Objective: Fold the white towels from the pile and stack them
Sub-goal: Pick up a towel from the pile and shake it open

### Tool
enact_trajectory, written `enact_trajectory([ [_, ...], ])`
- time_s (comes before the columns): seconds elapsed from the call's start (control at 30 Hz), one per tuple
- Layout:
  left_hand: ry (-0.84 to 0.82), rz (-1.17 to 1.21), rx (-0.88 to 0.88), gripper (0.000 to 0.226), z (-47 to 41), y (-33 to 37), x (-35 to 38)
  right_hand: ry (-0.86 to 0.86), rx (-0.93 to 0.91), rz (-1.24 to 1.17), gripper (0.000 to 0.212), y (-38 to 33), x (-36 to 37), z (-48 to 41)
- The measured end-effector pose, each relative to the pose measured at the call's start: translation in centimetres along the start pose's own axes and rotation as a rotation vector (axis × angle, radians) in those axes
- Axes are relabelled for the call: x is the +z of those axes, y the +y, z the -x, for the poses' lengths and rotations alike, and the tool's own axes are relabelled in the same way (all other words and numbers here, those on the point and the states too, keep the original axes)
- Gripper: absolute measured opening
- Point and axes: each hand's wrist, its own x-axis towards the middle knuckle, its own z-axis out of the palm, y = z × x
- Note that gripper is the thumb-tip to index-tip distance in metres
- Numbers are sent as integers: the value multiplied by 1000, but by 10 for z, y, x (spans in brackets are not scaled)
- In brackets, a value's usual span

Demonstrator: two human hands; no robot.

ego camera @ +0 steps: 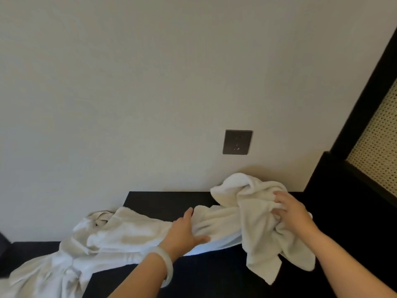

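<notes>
left hand [184,230] flat on towel pile [120,231] | right hand [293,211] clutches bunched towel [257,220] | table [163,203] edge against wall [129,82]

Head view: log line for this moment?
right hand: grips crumpled towel | left hand: flat on pile | folding: not yet begun

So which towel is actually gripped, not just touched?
The crumpled towel on the right: the right hand bunches it in curled fingers. The left hand only lies flat on the long towel, and the pile at left is untouched.
</notes>
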Motion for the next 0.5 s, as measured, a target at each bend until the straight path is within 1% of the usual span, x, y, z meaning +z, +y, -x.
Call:
enact_trajectory([
  [0.03, -7, -45, 19, 107, 2, 5, 9, -140, 37, 88, 29, 1, -6, -5],
  [0.07, 2, -111, 37, 105, 1, 10, 19, -276, 56, 248, 35, -2, -10, -8],
  [0.1, 13, -167, 36, 103, 1, 13, 25, -340, 72, 407, 37, -7, -8, -12],
  [0.13, 14, -191, 26, 103, 0, 13, 27, -342, 93, 507, 34, -16, -4, -13],
  [0.17, 10, -136, 4, 104, -4, 13, 26, -290, 82, 573, 29, -25, 0, -13],
  [0.23, -5, 137, -94, 106, -15, 8, 13, -83, -107, 615, 18, -38, 21, -9],
  [0.27, 29, 197, -142, 105, -17, 4, 5, -56, -171, 578, 15, -43, 35, -4],
  [0.3, 66, 113, -172, 101, -20, 0, -3, -79, -166, 561, 34, -46, 51, 0],
  [0.33, 96, -100, -184, 95, -23, -6, -8, -143, -97, 636, 56, -46, 68, 6],
  [0.37, 97, -320, -169, 83, -24, -11, -10, -190, -54, 743, 66, -41, 82, 8],
  [0.4, 73, -448, -130, 66, -24, -16, -12, -208, -21, 821, 62, -36, 89, 8],
  [0.43, 37, -469, -107, 46, -23, -21, -14, -199, -22, 799, 50, -32, 87, 6],
  [0.47, 35, -396, -90, 32, -21, -23, -17, -175, -17, 653, 40, -27, 79, 2],
  [0.5, 69, -259, -78, 27, -21, -22, -22, -173, 7, 438, 32, -24, 66, -5],
])
